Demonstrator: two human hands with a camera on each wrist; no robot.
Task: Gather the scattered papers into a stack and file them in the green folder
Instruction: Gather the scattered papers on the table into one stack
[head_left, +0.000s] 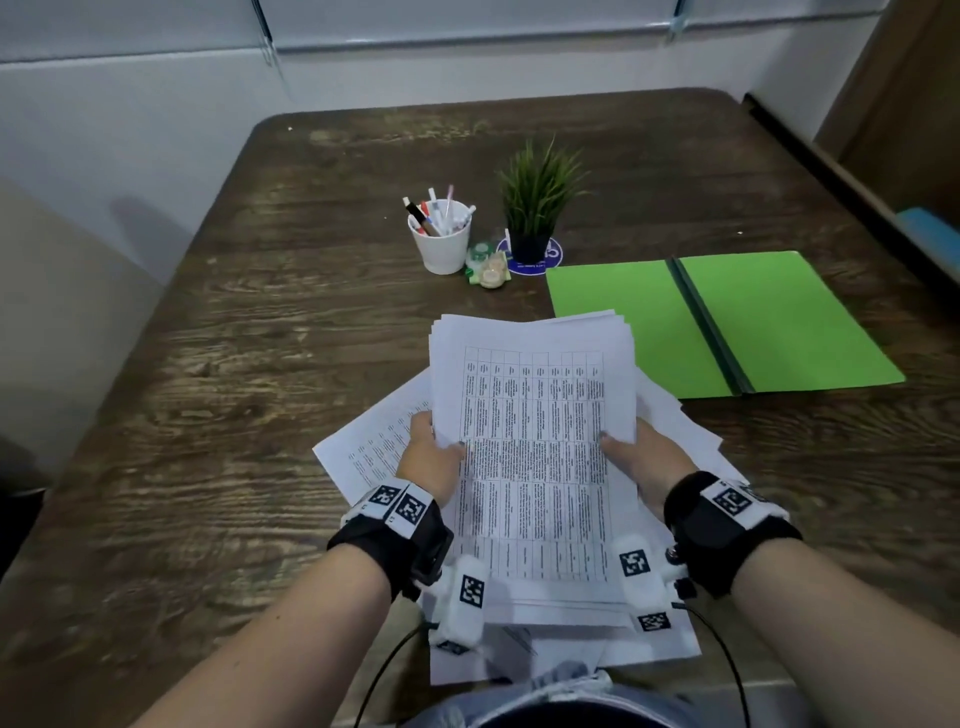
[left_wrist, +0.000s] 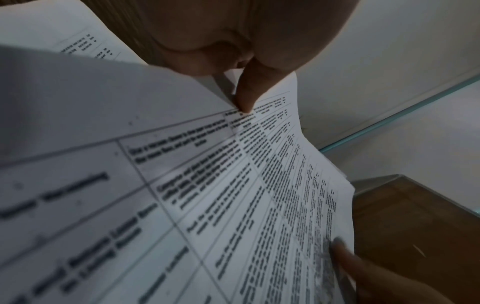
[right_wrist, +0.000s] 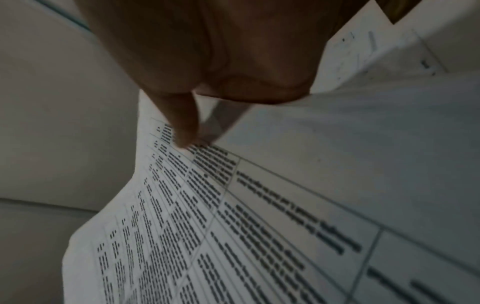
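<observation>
A stack of printed papers (head_left: 535, 447) with a table on the top sheet is lifted off the wooden table (head_left: 260, 364), tilted toward me. My left hand (head_left: 434, 452) grips its left edge, thumb (left_wrist: 246, 92) on the top sheet. My right hand (head_left: 641, 457) grips the right edge the same way, thumb (right_wrist: 179, 123) pressed on the print. More loose sheets (head_left: 374, 447) lie spread on the table beneath the stack. The green folder (head_left: 727, 322) lies open and flat to the right, beyond the papers.
A white cup of pens (head_left: 441, 236), a small potted plant (head_left: 535, 208) and a small green tape dispenser (head_left: 485, 265) stand behind the papers. White walls (head_left: 156, 104) close off the table's back and left sides.
</observation>
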